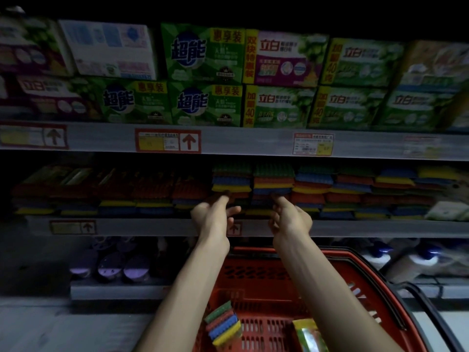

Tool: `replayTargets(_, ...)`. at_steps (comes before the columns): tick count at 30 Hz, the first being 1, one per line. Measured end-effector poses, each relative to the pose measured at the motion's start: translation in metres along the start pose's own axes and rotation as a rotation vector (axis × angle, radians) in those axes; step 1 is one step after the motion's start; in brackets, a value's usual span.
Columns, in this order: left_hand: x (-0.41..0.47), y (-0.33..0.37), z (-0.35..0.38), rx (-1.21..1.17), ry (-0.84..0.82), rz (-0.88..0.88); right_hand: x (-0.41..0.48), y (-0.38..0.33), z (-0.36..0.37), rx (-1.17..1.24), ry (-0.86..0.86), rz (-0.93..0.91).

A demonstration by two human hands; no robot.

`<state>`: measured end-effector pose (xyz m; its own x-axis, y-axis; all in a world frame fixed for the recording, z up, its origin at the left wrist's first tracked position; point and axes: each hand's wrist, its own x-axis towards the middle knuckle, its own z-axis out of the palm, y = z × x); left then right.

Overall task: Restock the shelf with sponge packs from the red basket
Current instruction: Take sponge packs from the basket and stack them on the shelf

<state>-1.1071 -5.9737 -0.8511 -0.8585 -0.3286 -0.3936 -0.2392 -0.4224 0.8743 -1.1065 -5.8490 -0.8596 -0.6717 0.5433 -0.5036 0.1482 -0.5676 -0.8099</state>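
Below our forearms the red basket (pixel 256 283) holds a sponge pack (pixel 222 323), under the left arm. Our left hand (pixel 212 215) and right hand (pixel 290 221) reach out apart, both empty, fingers loose, tips at the sponge stacks (pixel 272 179) on the shelf (pixel 142 226) ahead.

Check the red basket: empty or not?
Not empty: one striped sponge pack and a yellow-green packet lie inside the red basket.

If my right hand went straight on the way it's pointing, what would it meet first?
Probably the stack of sponge packs on the shelf; the right hand points at its front, though depth is unclear.
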Motion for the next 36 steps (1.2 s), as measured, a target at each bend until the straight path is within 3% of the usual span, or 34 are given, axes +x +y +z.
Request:
replayTargets(11, -0.005, 0.0, -0.002, 0.064, -0.034, 0.029, -0.001, 0.0, -0.006, -0.038, -0.043, -0.014)
replayTargets(21, -0.006, -0.006, -0.016, 0.143, -0.037, 0.093, -0.018, -0.004, -0.026, -0.139, -0.198, -0.02)
replayTargets(24, -0.012, -0.011, -0.024, 0.305, -0.031, 0.263, -0.023, -0.004, -0.03, -0.265, -0.204, -0.151)
replayTargets(29, -0.015, -0.025, -0.034, 0.643, 0.044, 0.617, -0.037, 0.012, -0.03, -0.559, -0.262, -0.524)
replayTargets(32, -0.015, -0.026, -0.037, 0.626, 0.035, 0.581, -0.047, 0.016, -0.026, -0.63, -0.392, -0.583)
replayTargets(36, -0.012, -0.024, -0.038, 0.535, 0.003, 0.491, -0.044, 0.018, -0.017, -0.637, -0.43, -0.572)
